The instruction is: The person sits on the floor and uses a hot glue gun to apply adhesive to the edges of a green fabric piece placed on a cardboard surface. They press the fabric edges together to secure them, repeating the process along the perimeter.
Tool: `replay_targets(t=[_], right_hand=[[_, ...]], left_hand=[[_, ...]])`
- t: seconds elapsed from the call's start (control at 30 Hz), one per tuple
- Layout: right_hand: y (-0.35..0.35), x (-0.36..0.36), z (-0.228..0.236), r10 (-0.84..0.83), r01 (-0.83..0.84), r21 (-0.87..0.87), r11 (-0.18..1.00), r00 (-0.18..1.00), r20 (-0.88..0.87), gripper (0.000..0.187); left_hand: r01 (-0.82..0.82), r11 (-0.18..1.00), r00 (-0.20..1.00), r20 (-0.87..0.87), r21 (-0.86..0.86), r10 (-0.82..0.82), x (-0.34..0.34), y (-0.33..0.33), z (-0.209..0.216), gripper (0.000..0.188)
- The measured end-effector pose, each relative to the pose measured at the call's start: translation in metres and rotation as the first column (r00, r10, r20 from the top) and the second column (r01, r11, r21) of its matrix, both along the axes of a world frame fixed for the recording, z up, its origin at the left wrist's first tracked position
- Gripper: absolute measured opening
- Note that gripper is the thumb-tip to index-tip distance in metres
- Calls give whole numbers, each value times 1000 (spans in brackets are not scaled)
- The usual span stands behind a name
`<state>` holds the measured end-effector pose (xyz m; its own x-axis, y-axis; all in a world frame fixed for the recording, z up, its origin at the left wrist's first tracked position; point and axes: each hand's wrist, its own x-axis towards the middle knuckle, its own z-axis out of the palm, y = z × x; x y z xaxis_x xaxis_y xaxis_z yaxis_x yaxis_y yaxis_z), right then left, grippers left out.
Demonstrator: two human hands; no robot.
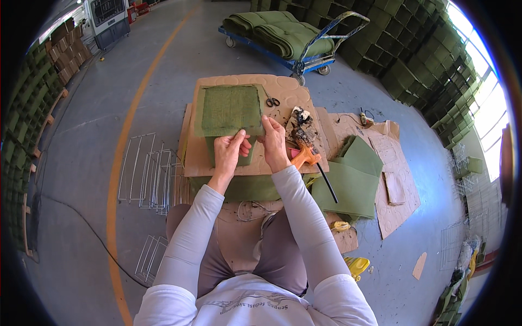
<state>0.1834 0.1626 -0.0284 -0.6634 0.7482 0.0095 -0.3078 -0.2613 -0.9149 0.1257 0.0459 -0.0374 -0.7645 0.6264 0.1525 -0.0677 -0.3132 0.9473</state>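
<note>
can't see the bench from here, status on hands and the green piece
Left hand and right hand both pinch green felt box near edge. Scissors, orange glue gun lie beside, clear.

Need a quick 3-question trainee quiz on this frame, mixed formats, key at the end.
1. True or false: both hands, the left hand and the right hand, grip the near edge of the green felt box.
2. Multiple choice: the scissors lie on the cardboard sheet
A. left of the box
B. right of the box
C. inside the box
3. Fill in: the hot glue gun beside the right hand has an ____ body.

Key: 1 true; 2 B; 3 orange.
</note>
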Motion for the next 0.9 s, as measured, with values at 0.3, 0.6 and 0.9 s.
replay_targets(t=[0.3,0.6,0.9], right_hand=[[15,2,8,45,-41,-92,995,998,37,30],[18,16,-6,27,-30,-120,992,999,-27,40],[-26,31,10,190,-190,41,981,982,10,38]], left_hand=[[11,1000,1000,-15,-9,-11,-2,-1,0,28],[34,999,999,0,-7,-34,-2,-8,5,34],[61,998,995,74,34,-63,-11,-21,12,35]])
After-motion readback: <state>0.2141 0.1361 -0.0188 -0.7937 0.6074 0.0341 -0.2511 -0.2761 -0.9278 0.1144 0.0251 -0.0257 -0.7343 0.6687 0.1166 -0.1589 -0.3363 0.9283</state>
